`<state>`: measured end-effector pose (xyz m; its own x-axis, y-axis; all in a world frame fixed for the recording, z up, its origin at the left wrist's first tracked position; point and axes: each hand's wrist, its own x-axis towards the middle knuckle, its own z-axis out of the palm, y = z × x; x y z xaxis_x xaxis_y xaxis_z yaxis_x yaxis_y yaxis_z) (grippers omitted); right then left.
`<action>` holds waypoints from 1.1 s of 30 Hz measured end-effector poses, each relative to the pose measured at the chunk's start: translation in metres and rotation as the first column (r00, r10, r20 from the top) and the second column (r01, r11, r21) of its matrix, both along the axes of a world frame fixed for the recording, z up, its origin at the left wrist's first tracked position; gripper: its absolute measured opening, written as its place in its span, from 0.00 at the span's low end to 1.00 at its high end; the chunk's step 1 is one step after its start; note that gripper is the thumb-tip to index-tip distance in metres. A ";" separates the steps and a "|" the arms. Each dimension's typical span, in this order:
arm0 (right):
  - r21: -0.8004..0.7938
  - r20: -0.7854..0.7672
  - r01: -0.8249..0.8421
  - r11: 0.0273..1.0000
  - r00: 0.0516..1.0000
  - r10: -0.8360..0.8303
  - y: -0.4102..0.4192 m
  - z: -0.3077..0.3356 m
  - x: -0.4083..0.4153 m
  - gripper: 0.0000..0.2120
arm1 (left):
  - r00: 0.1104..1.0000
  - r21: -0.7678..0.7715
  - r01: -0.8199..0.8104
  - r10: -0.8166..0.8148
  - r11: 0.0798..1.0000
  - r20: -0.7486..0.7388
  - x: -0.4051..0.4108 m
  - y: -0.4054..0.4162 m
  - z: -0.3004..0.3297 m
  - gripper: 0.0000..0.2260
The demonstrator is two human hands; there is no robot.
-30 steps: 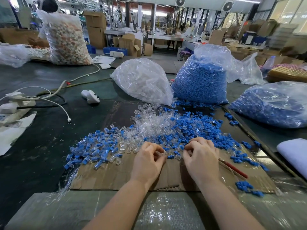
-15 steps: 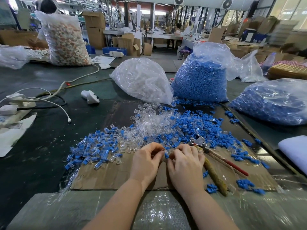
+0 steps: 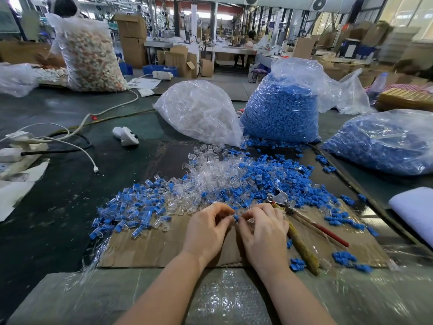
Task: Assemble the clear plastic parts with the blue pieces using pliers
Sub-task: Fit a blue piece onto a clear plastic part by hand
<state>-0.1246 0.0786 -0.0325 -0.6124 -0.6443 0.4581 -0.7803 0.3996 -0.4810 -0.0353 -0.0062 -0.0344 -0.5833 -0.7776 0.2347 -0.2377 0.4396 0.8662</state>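
My left hand (image 3: 207, 227) and my right hand (image 3: 263, 228) meet fingertip to fingertip over a cardboard sheet (image 3: 164, 245). Between them they pinch a small blue piece (image 3: 236, 217) and a clear plastic part that I can barely make out. Just behind my hands spreads a heap of loose clear parts (image 3: 210, 174) and blue pieces (image 3: 281, 177). A pile of joined clear-and-blue parts (image 3: 131, 207) lies to the left. The pliers (image 3: 281, 200) lie on the cardboard right of my right hand, handles toward me, nobody holding them.
Behind the heap stand a bag of clear parts (image 3: 199, 113) and a bag of blue pieces (image 3: 281, 109); another blue bag (image 3: 384, 141) lies right. A white handheld device (image 3: 125, 136), cables and a power strip (image 3: 14, 153) lie left. A white pad (image 3: 414, 207) sits right.
My right hand has left the pliers on the cardboard and come left to meet my left hand. Both hands now work on one small part together.
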 end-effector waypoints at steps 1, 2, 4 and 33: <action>-0.015 0.000 -0.013 1.000 1.000 0.013 0.001 0.000 0.000 0.04 | 1.000 0.026 0.005 -0.005 1.000 0.001 0.000 0.000 0.001 0.07; -0.022 -0.001 -0.023 0.999 1.000 0.023 0.001 0.001 0.001 0.04 | 1.000 0.038 0.014 -0.015 0.999 0.004 0.000 -0.001 0.002 0.07; -0.026 0.006 -0.033 0.999 0.999 0.034 0.002 0.001 0.001 0.04 | 0.999 0.051 0.040 -0.041 0.998 0.018 0.001 0.000 0.003 0.08; 0.029 -0.051 -0.007 1.000 0.999 0.009 0.004 -0.001 0.001 0.08 | 0.995 -0.159 0.089 -0.079 0.983 0.068 0.004 0.005 0.004 0.06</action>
<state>-0.1236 0.0823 -0.0332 -0.5834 -0.6622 0.4703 -0.8069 0.4062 -0.4289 -0.0317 -0.0013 -0.0302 -0.6621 -0.6800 0.3149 -0.2444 0.5932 0.7671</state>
